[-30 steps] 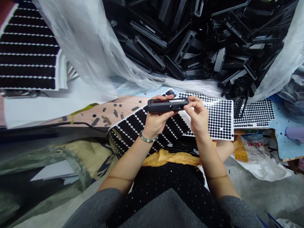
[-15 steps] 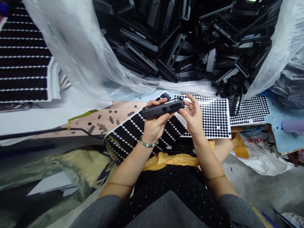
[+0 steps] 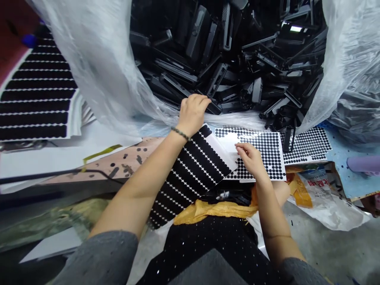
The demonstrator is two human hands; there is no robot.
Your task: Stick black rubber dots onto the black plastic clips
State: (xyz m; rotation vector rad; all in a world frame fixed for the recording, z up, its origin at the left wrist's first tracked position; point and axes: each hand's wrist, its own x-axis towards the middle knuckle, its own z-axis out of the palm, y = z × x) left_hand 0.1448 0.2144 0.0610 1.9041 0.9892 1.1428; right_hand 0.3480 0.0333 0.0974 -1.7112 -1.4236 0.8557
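Observation:
My left hand (image 3: 192, 113), with a beaded bracelet on its wrist, reaches to the front edge of a heap of black plastic parts (image 3: 175, 85). Its fingers are bent over the end of one long black plastic part (image 3: 214, 108), and the fingertips are partly hidden. Over a white sheet of round black dots (image 3: 263, 152), my right hand (image 3: 251, 159) has thumb and fingers drawn together. Whatever they may pinch is too small to make out. Beneath the left wrist, a sheet with rows of black stickers (image 3: 190, 170) lies slanted.
Clear plastic film (image 3: 109, 67) hangs on both sides of the heap. More black sticker sheets (image 3: 35, 95) are stacked at left. A dark cable (image 3: 59, 174) crosses the left side. Yellow cloth (image 3: 213, 212) edges a bag at my lap. A purple cylinder (image 3: 363, 163) lies at right.
The black part that both hands held is no longer in them. My left hand has moved up and forward to the heap; my right hand has lowered over the dot sheet. The view has shifted slightly.

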